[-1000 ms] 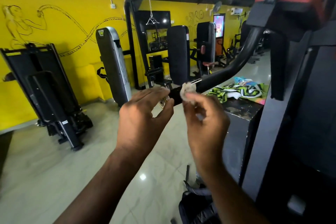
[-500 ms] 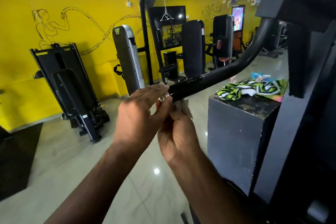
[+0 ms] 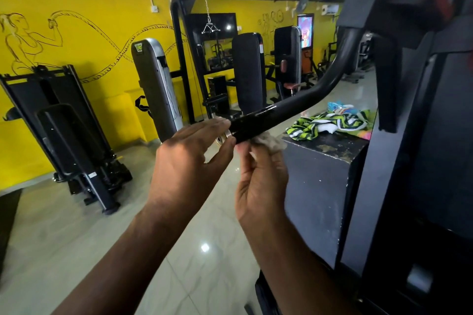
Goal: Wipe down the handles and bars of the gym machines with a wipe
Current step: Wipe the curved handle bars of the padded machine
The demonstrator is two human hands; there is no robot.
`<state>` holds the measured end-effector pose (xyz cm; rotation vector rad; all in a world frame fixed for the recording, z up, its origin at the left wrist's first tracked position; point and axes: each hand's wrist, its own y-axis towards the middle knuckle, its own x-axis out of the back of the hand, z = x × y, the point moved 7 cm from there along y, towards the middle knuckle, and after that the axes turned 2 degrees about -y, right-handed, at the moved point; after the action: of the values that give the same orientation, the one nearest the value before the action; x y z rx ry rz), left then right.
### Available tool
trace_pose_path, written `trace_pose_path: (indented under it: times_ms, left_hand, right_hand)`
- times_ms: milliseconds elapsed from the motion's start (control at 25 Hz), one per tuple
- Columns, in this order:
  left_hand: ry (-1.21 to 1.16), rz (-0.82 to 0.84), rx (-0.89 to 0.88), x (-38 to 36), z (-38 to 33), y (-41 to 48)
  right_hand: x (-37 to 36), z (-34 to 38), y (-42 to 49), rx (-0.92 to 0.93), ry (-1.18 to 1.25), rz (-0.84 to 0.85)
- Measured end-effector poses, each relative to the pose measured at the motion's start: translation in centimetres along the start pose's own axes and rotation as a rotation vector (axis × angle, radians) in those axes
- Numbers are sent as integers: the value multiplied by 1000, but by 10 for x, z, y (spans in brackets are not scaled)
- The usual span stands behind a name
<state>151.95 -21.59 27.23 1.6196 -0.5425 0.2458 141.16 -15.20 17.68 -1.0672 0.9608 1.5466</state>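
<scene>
The wipe (image 3: 270, 141), limp and light, sits pinched in the right hand (image 3: 261, 186) under the rigid bar (image 3: 281, 112); left hand (image 3: 189, 158) loosely open at its end.

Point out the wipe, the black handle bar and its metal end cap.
wipe (image 3: 270, 141), head view: crumpled part showing under the bar.
black handle bar (image 3: 266, 116), head view: glossy straight section near its end.
metal end cap (image 3: 223, 137), head view: its round silver face.
</scene>
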Motion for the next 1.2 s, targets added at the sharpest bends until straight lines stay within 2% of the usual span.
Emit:
trace_pose_path:
  times_ms: [120,240,280,360,440,520,560,640,720,800,840,960,1080,1200]
  left_hand:
    - [-11,-3,3,-2,-1,-1]
    - [-7,-6,-7,-2,-2,-1]
    - [-6,-9,-7,-1,-2,-2]
    - [-5,-15,-11,-1,-3,-2]
    - [-8,-22,-17,-1,-3,-2]
    - [-18,-37,-11,-1,-2,-2]
    - [-21,-42,-12,-1,-2,-3]
    - [-22,-39,-35,-2,-4,-2]
    - [-23,-32,-41,-2,-4,0]
    - [-33,-35,-34,-3,-4,1]
    - [-33,-40,-36,-3,-4,1]
    - [-16,-45,-52,-3,-5,1]
    - [-11,-37,-38,-4,-5,2]
    - [-28,-47,-44,-1,-4,1]
  right_hand:
    - [8,20,-6,342,-344,-34]
    - [-11,46,-27,1016,-964,205]
    - [-14,48,-30,1188,-1117,266]
    - [-19,55,-23,1339,-1304,304]
    - [-29,64,-13,1390,-1437,364]
    - [-43,73,-8,1363,-1518,417]
    - [-54,72,-8,1327,-1582,506]
    - [-80,63,-6,1250,-1785,841]
    - [-102,63,10,1060,-1996,1107]
    - [-116,69,24,802,-2142,1183]
    - [-122,70,24,716,-2134,1227]
    - [-136,54,18,630,-2175,1397]
    - [-141,46,32,466,-2398,1375]
    - [-147,41,24,405,-2224,1414]
